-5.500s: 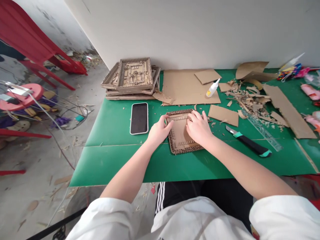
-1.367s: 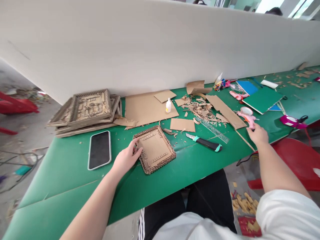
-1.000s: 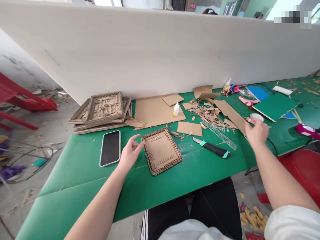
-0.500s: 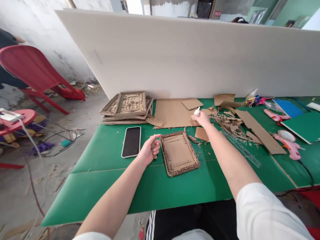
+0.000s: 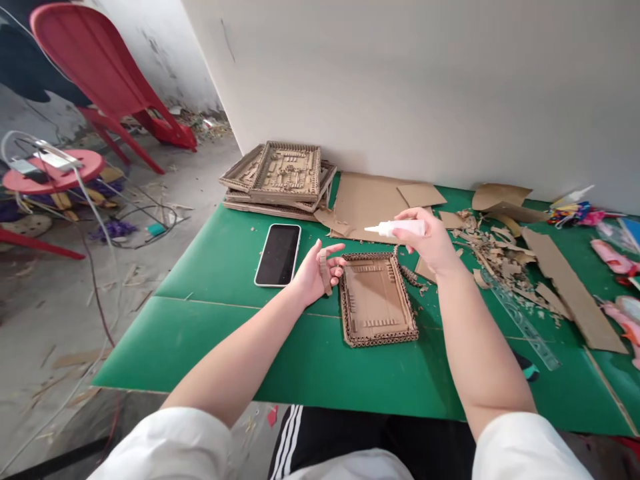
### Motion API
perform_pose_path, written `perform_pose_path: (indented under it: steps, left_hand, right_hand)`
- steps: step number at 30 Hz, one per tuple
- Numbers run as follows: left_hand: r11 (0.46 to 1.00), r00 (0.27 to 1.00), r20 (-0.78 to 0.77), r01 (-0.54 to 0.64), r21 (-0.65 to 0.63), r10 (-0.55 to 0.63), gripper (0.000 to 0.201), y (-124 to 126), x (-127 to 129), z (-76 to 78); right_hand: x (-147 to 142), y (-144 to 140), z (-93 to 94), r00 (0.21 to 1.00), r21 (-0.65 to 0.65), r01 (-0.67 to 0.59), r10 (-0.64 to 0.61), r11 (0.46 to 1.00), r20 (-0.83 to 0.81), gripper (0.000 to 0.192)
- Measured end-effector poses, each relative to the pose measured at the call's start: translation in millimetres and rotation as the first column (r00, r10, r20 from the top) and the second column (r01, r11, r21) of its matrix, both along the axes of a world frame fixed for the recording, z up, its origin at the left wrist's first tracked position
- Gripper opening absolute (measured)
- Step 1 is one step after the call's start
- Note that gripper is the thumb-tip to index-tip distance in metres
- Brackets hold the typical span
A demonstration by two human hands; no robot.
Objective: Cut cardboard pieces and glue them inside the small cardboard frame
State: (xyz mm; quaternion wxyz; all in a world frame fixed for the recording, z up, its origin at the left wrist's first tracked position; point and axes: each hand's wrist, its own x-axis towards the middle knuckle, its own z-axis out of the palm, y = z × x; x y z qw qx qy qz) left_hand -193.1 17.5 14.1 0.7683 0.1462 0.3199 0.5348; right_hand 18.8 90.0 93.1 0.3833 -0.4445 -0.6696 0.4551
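My right hand (image 5: 425, 237) is closed round a white glue bottle (image 5: 387, 229), its thin nozzle pointing left, above the far edge of a cardboard tray (image 5: 377, 293). That tray lies flat, with a ridged corrugated border and short ridged strips inside it. At its left, palm turned up, my left hand (image 5: 317, 270) holds a small strip of corrugated cardboard (image 5: 325, 272) across its fingers. A curled corrugated strip (image 5: 411, 275) rests by the tray's upper right corner.
A phone (image 5: 278, 255) lies left of my left hand. Behind it are stacked cardboard trays (image 5: 285, 173). Cardboard sheets (image 5: 363, 200), paper scraps (image 5: 500, 257), a clear ruler (image 5: 525, 323) and pink glue guns (image 5: 617, 258) spread rightward. A white board (image 5: 400, 87) stands behind the table.
My right hand has brought the glue bottle back nearer, with its nozzle now pointing left. My left hand has turned palm up, showing the strip. The view has tilted down and shifted left.
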Motion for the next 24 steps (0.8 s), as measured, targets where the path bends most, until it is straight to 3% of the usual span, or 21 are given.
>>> perform_pose_path:
  steps: [4,8,11,16,24]
  left_hand:
    - [1.000,1.000,0.004,0.008,-0.029,-0.008,0.046,1.7,-0.1,0.2]
    - [0.999,1.000,0.022,0.006,-0.040,-0.005,0.045,2.6,-0.7,-0.3]
    - [0.999,0.999,0.036,0.005,-0.044,-0.003,0.043,2.5,-1.1,-0.8]
    - [0.999,1.000,0.017,0.004,-0.039,-0.004,0.037,2.5,-0.7,0.3]
    - [0.999,1.000,0.025,0.010,-0.032,-0.009,0.033,3.4,-1.8,0.8]
  right_hand:
    - [-7.0,-2.1,-8.0,0.977,-0.061,-0.180,0.171,0.982,-0.129,0.035]
    - [-21.8,-9.8,-26.5,0.962,-0.098,-0.237,0.219,0.967,-0.164,0.038]
    - [-35.1,-17.4,-38.7,0.976,-0.083,-0.211,0.206,0.974,-0.066,0.035]
    - [-39.6,-27.9,-51.1,0.981,0.114,-0.053,0.030,0.992,0.194,0.032]
    - [-13.2,-64.4,-53.6,0.990,0.165,-0.123,0.110,0.979,0.088,0.033]
